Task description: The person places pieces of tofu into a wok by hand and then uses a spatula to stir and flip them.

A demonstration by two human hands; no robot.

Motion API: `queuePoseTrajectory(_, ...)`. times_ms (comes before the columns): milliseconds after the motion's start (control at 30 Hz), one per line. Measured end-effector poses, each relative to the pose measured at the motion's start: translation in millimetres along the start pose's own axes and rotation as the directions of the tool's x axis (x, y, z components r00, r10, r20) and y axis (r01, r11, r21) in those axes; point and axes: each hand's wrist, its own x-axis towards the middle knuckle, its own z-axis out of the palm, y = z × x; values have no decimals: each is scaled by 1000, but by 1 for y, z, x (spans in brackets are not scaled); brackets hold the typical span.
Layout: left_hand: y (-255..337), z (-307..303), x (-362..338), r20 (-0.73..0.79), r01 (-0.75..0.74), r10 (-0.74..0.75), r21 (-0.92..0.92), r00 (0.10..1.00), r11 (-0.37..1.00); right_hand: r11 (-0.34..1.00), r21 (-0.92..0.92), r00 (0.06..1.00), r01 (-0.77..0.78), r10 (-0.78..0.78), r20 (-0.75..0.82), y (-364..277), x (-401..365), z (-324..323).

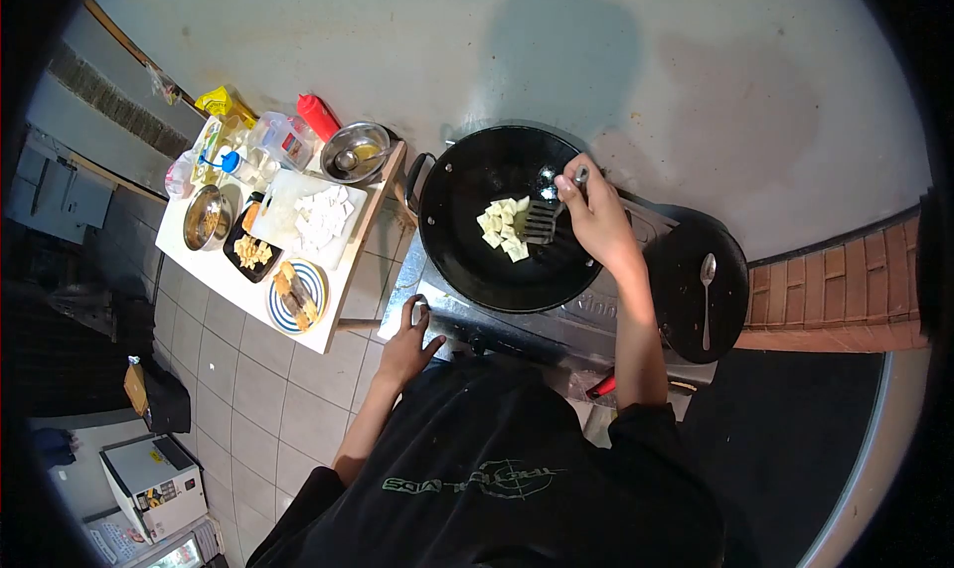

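Note:
A black wok (467, 260) sits on a metal stove and holds several pale tofu cubes (504, 228) near its middle. My right hand (597, 218) grips a slotted spatula (542, 221), whose blade rests in the wok against the cubes. My left hand (411, 341) rests on the stove's front left edge (427, 305), below the wok, with fingers spread and nothing in it.
A small white table (333, 310) at the left carries a cutting board with tofu (313, 218), plates of food, metal bowls (356, 153), a red bottle (318, 116) and jars. A black lid with a spoon (706, 288) lies right of the wok.

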Motion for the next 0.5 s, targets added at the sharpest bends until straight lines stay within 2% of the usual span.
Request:
queuePoseTrajectory(133, 3, -2, -2, -2, -11, 11, -21, 1000, 1000, 1000, 22, 1000, -16, 16, -16, 2, 3, -9)
queuePoseTrajectory(200, 4, -4, -1, 1, 3, -3, -20, 1000, 1000, 994, -101, 999, -34, 32, -22, -3, 4, -11)
queuePoseTrajectory(267, 2, -2, -1, -8, -6, 6, -33, 1000, 999, 991, -126, 998, -55, 55, -4, -6, 5, -9)
queuePoseTrajectory(367, 2, -2, -1, 7, 7, -6, -45, 1000, 999, 999, -46, 999, -19, 20, 30, 13, 9, 2)
queuePoseTrajectory(433, -1, 1, 0, 0, -6, 6, -47, 1000, 999, 996, 52, 997, 73, -74, 14, 19, 11, 7)
queuePoseTrajectory(500, -3, 1, -3, -2, -9, 9, -52, 1000, 999, 997, 54, 999, 53, -53, -8, 4, 10, 0)
